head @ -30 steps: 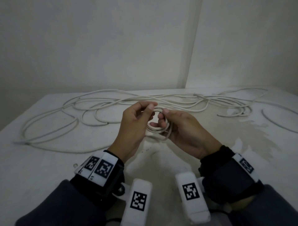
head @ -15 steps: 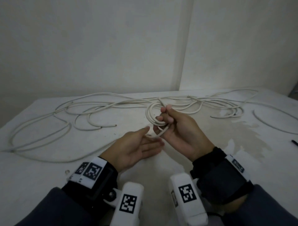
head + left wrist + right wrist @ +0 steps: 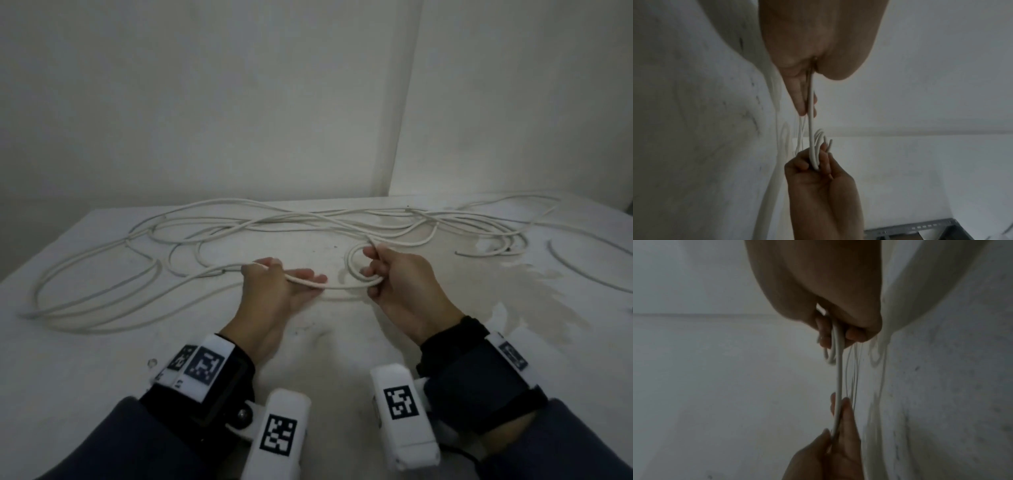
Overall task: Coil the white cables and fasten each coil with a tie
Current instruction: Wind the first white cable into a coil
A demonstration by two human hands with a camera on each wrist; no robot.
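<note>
My right hand (image 3: 371, 274) grips a small coil (image 3: 354, 263) of white cable, a few loops wide, just above the white table (image 3: 102, 342). From the coil a strand of the cable (image 3: 337, 286) runs left to my left hand (image 3: 301, 279). That hand holds the strand between thumb and nearly straight fingers. In the left wrist view the strand leaves my left hand (image 3: 803, 100) and joins the coil (image 3: 816, 151) in my right hand (image 3: 818, 178). The right wrist view shows the coil (image 3: 830, 356) in my right hand (image 3: 838, 331) and the left hand (image 3: 838, 426) pinching the strand (image 3: 838, 382).
Loose white cable (image 3: 239, 219) sprawls in long loops across the back and left of the table. A separate curved piece (image 3: 582, 270) lies at the far right. A pale stain (image 3: 513, 291) marks the table right of my hands. Walls meet in a corner behind the table.
My left hand has let go of the coil, dropped to the left and taken the strand. My right hand has carried the coil to the right, so the hands are apart.
</note>
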